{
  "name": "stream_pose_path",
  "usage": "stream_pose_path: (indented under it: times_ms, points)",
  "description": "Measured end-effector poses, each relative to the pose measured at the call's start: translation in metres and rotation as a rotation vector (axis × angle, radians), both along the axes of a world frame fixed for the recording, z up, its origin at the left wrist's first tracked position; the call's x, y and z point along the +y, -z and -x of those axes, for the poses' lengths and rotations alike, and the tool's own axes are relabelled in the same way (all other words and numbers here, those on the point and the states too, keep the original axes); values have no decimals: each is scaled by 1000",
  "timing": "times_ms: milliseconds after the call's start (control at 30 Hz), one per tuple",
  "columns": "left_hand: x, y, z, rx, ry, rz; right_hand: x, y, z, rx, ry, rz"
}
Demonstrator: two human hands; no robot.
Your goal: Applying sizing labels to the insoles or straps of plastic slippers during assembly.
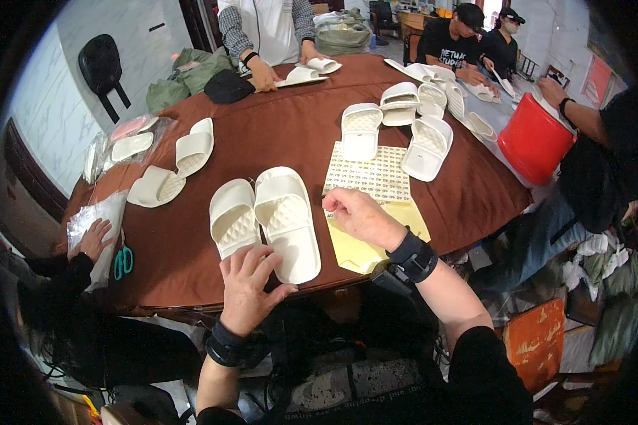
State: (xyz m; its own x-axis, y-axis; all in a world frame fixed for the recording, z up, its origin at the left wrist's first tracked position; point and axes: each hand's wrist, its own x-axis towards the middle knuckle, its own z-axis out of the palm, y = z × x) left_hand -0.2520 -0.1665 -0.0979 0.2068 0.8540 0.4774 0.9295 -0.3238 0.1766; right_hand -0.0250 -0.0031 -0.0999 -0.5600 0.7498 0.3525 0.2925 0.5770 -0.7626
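A pair of cream-white slide slippers lies side by side in front of me, a left slipper [232,212] and a right slipper [288,227], both with quilted insoles. My left hand [250,289] is at their heel ends, fingers spread over the left heel and thumb beside the right one. To the right lies a yellow backing sheet [397,223] with a sheet of small printed stickers [372,173] on it. Above its left edge my right hand [361,218] is closed, fingertips pinched together. Whatever is between those fingertips is too small to make out.
More white slippers [427,145] stand beyond the sticker sheet. Two others [195,149] lie at left, near bagged slippers [131,145] and teal scissors [123,263]. A co-worker's hand [92,239] rests on plastic bags. A red bucket [536,139] stands right; several people work around the brown-covered table [262,127].
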Motion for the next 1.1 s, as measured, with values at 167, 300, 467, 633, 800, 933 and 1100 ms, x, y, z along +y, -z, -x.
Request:
stream_pose_path:
  times_ms: [167, 300, 467, 633, 800, 933, 1100]
  points:
    - [2, 4, -1, -7, -28, -29, 7, 18, 4, 28, -5, -190]
    - [2, 8, -2, -38, -46, -53, 5, 19, 4, -59, -16, -175]
    - [2, 10, -2, -51, -60, -74, 3, 22, 7, -48, 8, -279]
    - [3, 11, 0, -62, -57, -81, 3, 22, 5, -68, -8, -275]
    - [3, 11, 0, -59, -60, -77, 0, 17, 6, -67, 6, -253]
    - [3, 11, -1, -69, -59, -74, 2, 21, 6, -21, 11, -213]
    - [3, 14, 1, -58, -59, -99, 2, 24, 7, 42, 28, -177]
